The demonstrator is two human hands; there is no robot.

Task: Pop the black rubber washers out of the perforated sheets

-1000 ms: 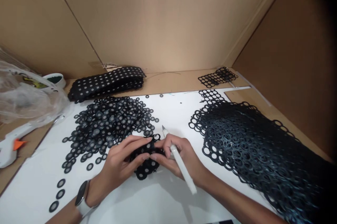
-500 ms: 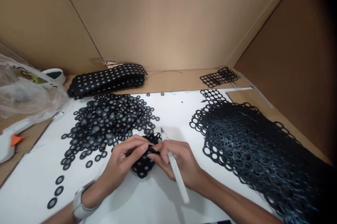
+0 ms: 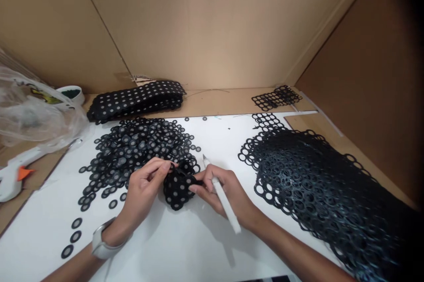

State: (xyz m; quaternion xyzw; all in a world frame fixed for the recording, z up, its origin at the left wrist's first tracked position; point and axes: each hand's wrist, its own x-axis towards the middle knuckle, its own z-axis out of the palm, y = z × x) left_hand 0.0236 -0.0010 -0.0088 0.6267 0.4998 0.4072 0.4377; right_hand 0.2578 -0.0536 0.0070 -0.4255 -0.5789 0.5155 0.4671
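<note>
The left hand point(image 3: 143, 187) pinches the dotted piece point(image 3: 177, 189), seven o'clock from centre, near its eleven o'clock edge; the right hand point(image 3: 223, 185) pinches it at three, also gripping a pen point(image 3: 228, 206). At ten, a bowl point(image 3: 79, 98) holds something dark green beside a bag point(image 3: 49, 126), contents unclear

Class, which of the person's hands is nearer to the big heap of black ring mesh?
Right: the right hand is left of the heap, apart from it; the left hand is farther left.

Left hand point(image 3: 142, 189) and right hand point(image 3: 228, 187) pinch a dotted black piece point(image 3: 176, 191). Right hand also holds a white pen-shaped tool point(image 3: 227, 206). Loose discs point(image 3: 139, 145) lie beyond left hand.
</note>
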